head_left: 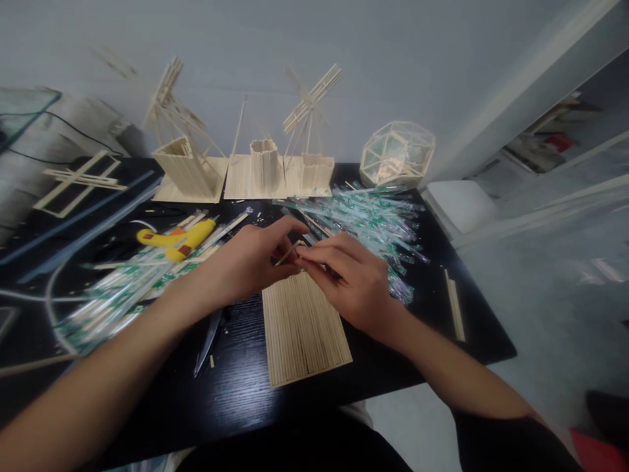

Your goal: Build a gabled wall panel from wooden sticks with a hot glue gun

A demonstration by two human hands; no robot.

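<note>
My left hand [255, 259] pinches a short thin wooden stick [286, 255] above the far end of a flat panel of joined sticks [307, 328]. My right hand [351, 275] meets it from the right, its thumb and fingertips closed at the same small piece. The fingers partly hide what lies between them. The panel rests on the black table [236, 387], below both hands. A yellow glue gun [179, 241] lies left of my left hand, on a pile of wrapped sticks [128, 288].
Stick-built models [189, 167] stand along the wall, with a faceted clear ornament [398, 157] at the back right. More wrapped sticks [373, 216] lie behind my right hand. Scissors [209, 341] lie left of the panel, and two loose sticks [455, 305] near the right edge.
</note>
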